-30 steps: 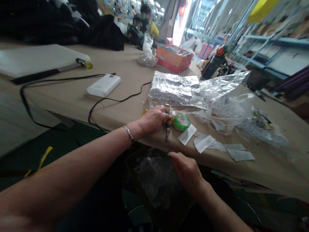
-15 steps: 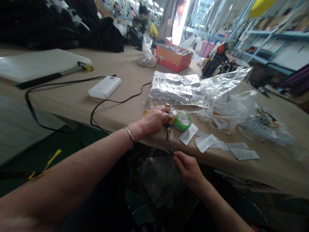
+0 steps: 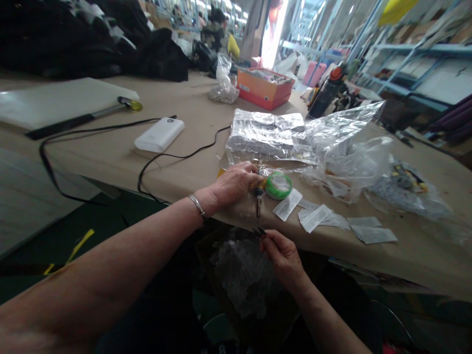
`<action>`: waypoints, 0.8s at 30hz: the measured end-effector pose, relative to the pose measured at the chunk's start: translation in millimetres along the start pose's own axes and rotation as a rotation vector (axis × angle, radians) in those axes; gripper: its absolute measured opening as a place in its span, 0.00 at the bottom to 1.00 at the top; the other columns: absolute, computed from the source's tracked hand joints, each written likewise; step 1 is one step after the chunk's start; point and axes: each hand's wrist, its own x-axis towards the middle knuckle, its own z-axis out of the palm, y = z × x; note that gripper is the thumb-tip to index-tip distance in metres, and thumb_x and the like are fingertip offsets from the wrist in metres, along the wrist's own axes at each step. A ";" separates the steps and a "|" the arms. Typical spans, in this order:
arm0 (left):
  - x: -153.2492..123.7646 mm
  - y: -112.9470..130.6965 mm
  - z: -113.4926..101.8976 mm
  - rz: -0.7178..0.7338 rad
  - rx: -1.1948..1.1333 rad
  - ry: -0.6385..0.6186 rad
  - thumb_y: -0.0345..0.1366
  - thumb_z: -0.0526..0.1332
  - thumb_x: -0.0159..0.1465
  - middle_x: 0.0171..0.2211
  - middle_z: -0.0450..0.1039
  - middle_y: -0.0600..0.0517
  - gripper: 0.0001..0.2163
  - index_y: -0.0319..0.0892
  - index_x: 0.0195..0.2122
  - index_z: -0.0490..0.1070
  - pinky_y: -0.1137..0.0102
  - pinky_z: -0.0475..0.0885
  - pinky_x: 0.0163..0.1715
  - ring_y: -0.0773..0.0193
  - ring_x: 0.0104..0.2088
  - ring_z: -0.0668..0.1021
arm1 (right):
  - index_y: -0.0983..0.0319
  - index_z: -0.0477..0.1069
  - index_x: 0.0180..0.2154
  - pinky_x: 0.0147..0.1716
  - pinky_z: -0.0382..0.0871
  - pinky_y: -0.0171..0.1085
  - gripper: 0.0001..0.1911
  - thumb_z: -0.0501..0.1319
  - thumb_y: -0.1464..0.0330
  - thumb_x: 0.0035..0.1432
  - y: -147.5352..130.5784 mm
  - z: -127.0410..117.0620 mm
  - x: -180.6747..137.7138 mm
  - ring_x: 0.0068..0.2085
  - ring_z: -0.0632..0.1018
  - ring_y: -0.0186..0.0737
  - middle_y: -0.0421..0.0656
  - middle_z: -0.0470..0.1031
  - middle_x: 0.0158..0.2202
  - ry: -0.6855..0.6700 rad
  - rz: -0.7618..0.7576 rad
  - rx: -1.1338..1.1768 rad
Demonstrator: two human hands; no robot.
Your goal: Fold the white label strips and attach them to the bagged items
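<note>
My left hand (image 3: 238, 182) lies at the table's front edge, fingers closed round a yellow-handled tool (image 3: 258, 191) with a dark collar and a narrow metal tip directed toward me. What kind of tool it is I cannot tell. Just below that tip, my right hand (image 3: 283, 253) is closed on small thread snips (image 3: 259, 231), whose dark blades stand apart. A green roll of tape (image 3: 279, 185) sits right of my left hand. White printed labels (image 3: 287, 205) lie beside it along the edge. Beneath my hands is an open container of crumpled clear plastic scraps (image 3: 245, 278).
Clear plastic packaging (image 3: 271, 132) lies beyond my hands. A white power bank (image 3: 159, 134) and a black cable (image 3: 184, 155) are on the left. Farther back stand an orange box (image 3: 265, 91) and a dark bottle (image 3: 324, 98). Yellow-handled tools (image 3: 409, 178) rest at right.
My right hand has shifted slightly left and up, and the snips' blades now show apart below the tool's tip. My left hand keeps its place.
</note>
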 end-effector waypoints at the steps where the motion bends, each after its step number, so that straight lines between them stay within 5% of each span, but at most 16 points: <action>1: 0.0 -0.6 0.6 0.002 0.004 -0.003 0.31 0.56 0.60 0.40 0.72 0.47 0.13 0.46 0.44 0.75 0.65 0.69 0.42 0.61 0.40 0.73 | 0.62 0.70 0.34 0.22 0.56 0.30 0.11 0.56 0.62 0.58 2.4 1.4 0.0 0.22 0.62 0.29 0.36 0.64 0.22 -0.008 0.022 0.016; 19: -1.9 0.1 3.0 0.006 0.002 0.019 0.30 0.55 0.61 0.42 0.73 0.47 0.13 0.44 0.44 0.74 0.66 0.68 0.43 0.62 0.42 0.73 | 0.63 0.67 0.23 0.25 0.59 0.32 0.17 0.58 0.58 0.57 11.5 20.1 -1.0 0.22 0.65 0.29 0.35 0.63 0.18 -0.003 0.120 0.270; 24: -2.1 -0.8 3.2 -0.005 0.003 0.001 0.30 0.55 0.61 0.42 0.72 0.48 0.14 0.45 0.45 0.74 0.65 0.68 0.44 0.62 0.43 0.73 | 0.61 0.68 0.30 0.26 0.59 0.31 0.13 0.59 0.58 0.54 9.2 30.4 10.7 0.23 0.66 0.30 0.36 0.66 0.21 -0.011 0.177 0.479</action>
